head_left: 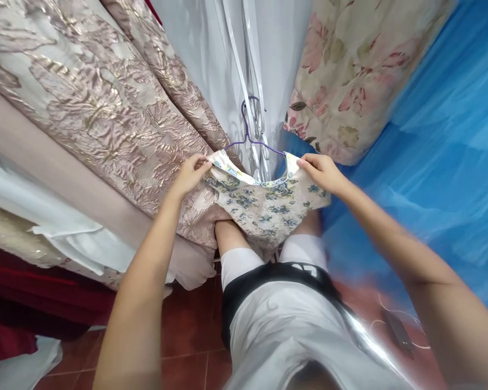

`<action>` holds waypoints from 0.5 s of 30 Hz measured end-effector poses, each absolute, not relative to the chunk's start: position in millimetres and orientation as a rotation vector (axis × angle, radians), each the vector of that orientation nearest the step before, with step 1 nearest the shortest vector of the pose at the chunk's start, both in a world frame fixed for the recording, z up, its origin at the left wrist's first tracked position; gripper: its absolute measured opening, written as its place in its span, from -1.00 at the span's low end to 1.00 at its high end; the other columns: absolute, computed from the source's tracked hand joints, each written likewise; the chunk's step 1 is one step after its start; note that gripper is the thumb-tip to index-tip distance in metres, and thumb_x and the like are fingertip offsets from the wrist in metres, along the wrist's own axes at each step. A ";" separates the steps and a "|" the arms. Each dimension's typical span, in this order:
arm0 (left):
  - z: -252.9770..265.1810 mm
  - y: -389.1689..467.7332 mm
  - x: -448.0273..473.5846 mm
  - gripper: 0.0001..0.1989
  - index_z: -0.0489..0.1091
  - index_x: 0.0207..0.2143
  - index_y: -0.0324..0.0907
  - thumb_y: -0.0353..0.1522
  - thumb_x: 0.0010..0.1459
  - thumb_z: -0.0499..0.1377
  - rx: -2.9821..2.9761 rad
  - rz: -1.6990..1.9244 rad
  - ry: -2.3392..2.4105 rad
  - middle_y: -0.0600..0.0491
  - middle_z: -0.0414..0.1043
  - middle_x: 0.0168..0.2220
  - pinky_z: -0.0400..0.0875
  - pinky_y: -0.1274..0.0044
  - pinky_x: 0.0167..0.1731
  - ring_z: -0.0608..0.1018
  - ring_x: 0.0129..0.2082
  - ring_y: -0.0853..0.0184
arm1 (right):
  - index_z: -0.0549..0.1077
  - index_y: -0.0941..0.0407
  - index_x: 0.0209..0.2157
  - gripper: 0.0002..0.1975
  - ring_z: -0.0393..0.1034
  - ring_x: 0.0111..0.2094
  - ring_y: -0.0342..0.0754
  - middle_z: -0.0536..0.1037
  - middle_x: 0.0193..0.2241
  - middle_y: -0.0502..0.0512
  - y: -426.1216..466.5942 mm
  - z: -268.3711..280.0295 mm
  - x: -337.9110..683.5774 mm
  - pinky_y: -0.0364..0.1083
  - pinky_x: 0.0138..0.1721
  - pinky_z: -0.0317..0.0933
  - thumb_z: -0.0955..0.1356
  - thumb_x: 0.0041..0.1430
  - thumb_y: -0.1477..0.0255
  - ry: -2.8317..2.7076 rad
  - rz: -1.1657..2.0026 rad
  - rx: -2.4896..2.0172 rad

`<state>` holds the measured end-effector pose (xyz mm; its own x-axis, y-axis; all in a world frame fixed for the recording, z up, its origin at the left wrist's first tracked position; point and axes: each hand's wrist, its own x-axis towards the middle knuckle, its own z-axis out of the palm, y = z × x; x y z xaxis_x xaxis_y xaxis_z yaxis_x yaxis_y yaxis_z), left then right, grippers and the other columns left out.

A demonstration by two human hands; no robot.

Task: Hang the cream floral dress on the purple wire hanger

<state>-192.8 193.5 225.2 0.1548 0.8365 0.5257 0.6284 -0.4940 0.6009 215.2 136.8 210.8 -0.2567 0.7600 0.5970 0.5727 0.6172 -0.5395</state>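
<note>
A white dress with a blue and yellow floral print (268, 208) hangs on a purple hanger (247, 130) in front of my legs. My left hand (193, 172) pinches the dress at its left shoulder. At the opposite shoulder, my right hand (320, 170) grips the fabric between thumb and fingers. The neckline spreads open between both hands, and the hanger's hook points away from me. White ribbons (248, 65) dangle behind and through the hanger. Whether the hook rests on anything cannot be made out.
Pink metallic brocade (93, 103) hangs along the left, beside white and dark red garments (44, 292). A cream floral cloth (350, 70) and blue sheer fabric (443, 141) are on the right. Below lies a red tiled floor (187, 330), with a dark adapter and cord (396, 330) at lower right.
</note>
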 end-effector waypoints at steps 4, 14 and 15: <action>235.5 164.0 -178.5 -0.80 0.42 -0.23 -0.19 -0.24 0.24 0.12 2.315 1.282 1.444 0.05 0.46 -0.32 0.35 0.52 -0.27 0.47 -0.31 0.30 | 0.32 0.13 -0.52 -0.62 0.05 -0.52 -0.16 0.21 -0.61 -0.07 139.5 226.7 218.1 -0.10 -0.43 -0.08 0.29 0.31 0.20 -1.865 0.182 -1.046; 210.5 129.6 -194.7 -0.86 0.37 -0.27 -0.18 -0.31 0.27 0.07 2.461 1.526 1.864 -0.06 0.43 -0.31 0.34 0.40 -0.16 0.50 -0.23 0.15 | 0.11 0.07 -0.59 -0.52 -0.10 -0.53 -0.19 -0.01 -0.64 -0.12 119.9 289.0 185.3 -0.09 -0.47 -0.13 0.34 0.33 0.24 -2.178 0.341 -0.863; 196.8 133.1 -197.9 -0.84 0.37 -0.24 -0.19 -0.31 0.27 0.06 2.454 1.550 1.861 -0.10 0.45 -0.27 0.36 0.36 -0.14 0.52 -0.20 0.11 | 0.10 0.07 -0.60 -0.51 -0.11 -0.54 -0.20 -0.01 -0.64 -0.13 112.9 288.0 176.8 -0.10 -0.49 -0.15 0.33 0.34 0.24 -2.260 0.404 -0.818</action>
